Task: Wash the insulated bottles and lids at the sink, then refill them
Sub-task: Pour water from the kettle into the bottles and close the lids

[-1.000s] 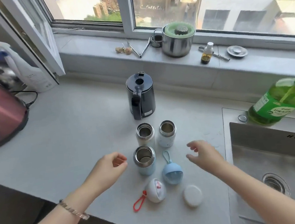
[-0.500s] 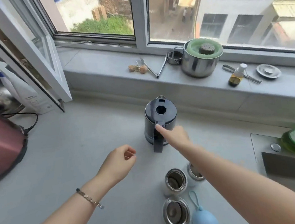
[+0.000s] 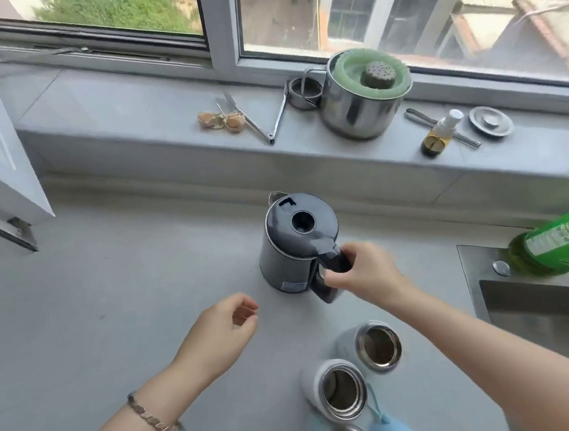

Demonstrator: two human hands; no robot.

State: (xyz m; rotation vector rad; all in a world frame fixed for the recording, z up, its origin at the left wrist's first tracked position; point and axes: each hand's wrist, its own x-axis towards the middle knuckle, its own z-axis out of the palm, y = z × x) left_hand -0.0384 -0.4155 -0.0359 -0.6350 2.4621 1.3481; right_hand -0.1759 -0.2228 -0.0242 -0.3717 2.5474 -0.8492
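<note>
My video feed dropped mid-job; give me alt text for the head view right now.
The right hand grips the handle of a dark kettle standing on the grey counter, while the left hand hovers loosely curled beside it, holding nothing. Three open insulated bottles stand nearer the person, with the sink at right.

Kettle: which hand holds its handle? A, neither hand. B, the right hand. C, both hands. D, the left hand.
B: the right hand is curled round the handle of the kettle, while the left hand hangs beside it, holding nothing.
</note>
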